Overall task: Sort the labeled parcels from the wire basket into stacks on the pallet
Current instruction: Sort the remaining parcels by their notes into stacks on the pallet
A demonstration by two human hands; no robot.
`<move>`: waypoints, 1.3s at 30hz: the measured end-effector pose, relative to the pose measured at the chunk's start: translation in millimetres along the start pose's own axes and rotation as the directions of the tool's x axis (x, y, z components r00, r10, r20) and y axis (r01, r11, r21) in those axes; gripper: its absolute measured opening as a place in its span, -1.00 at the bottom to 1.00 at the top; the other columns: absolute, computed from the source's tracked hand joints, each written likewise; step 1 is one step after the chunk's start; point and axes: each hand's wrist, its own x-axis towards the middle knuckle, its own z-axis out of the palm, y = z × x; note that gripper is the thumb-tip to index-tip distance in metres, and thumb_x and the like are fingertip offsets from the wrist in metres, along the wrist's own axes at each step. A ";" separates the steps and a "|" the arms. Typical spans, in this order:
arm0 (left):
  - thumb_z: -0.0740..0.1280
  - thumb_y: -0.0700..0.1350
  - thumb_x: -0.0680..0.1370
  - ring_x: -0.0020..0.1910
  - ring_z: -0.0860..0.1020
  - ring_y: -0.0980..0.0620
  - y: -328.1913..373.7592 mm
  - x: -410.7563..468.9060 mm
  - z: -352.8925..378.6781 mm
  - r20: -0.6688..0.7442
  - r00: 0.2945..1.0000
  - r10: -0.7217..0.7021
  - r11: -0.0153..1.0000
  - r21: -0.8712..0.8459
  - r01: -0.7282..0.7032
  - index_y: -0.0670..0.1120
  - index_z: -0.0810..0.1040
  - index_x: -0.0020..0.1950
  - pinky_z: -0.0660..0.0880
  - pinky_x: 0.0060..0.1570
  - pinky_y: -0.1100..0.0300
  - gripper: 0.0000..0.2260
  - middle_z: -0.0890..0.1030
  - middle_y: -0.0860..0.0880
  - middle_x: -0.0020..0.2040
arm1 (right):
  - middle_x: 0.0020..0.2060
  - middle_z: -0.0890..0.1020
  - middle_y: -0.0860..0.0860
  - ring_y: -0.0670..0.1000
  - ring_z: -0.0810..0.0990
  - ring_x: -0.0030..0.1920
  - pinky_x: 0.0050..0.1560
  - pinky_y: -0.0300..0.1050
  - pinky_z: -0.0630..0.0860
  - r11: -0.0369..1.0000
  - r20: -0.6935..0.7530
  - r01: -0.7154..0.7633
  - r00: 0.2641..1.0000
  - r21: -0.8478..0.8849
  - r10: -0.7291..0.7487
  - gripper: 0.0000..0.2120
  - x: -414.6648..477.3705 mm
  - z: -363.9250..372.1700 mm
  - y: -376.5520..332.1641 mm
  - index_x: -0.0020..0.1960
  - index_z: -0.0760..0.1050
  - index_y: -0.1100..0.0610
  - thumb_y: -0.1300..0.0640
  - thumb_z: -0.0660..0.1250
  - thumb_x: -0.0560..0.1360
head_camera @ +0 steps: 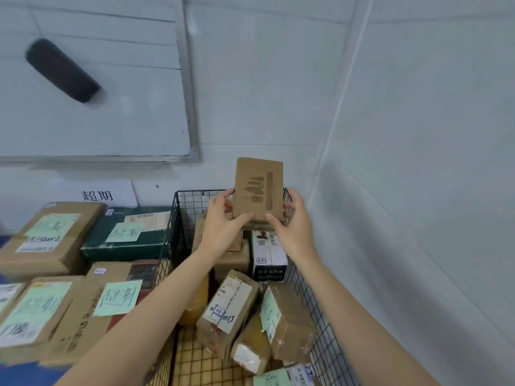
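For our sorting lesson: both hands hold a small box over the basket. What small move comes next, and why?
Probably turn the box to find its label: the face held up by the left hand and right hand shows only printed marks.

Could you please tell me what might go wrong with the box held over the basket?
The left hand and right hand pinch the small brown box only near its lower edge, so it could slip into the wire basket. Its face towards the camera shows no handwritten note, so it might be sorted wrongly.
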 end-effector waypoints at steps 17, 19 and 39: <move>0.56 0.13 0.32 0.29 0.41 0.13 40.6 -9.1 -57.0 0.101 0.979 0.175 0.982 -0.087 -0.166 0.21 0.14 0.55 0.32 0.30 0.13 -0.10 0.38 0.05 0.23 | 0.30 0.35 -0.13 -0.29 0.40 0.28 0.39 -0.04 0.42 0.983 0.100 0.181 0.978 0.034 -0.184 -0.05 -10.2 -10.7 -61.1 0.56 0.08 -0.14 -0.02 0.57 0.36; 0.55 0.18 0.29 0.26 0.40 0.27 41.0 -12.5 -59.8 0.107 0.977 0.185 0.981 -0.077 -0.177 0.24 0.18 0.52 0.31 0.25 0.18 -0.12 0.39 0.14 0.24 | 0.30 0.38 -0.15 -0.20 0.42 0.33 0.40 -0.05 0.41 0.982 0.102 0.181 0.977 0.052 -0.186 -0.09 -10.3 -11.5 -65.2 0.54 0.10 -0.16 -0.06 0.56 0.36; 0.54 -0.19 0.42 0.22 0.49 0.13 50.4 -25.9 -82.4 0.022 0.979 0.201 0.964 -0.182 -0.194 0.28 0.24 0.35 0.47 0.08 0.30 -0.30 0.43 0.22 0.23 | 0.32 0.45 -0.18 -0.16 0.46 0.31 0.31 -0.08 0.52 0.974 0.145 0.215 0.964 0.071 -0.223 -0.22 -24.1 -12.4 -88.4 0.38 0.21 -0.32 0.09 0.58 0.38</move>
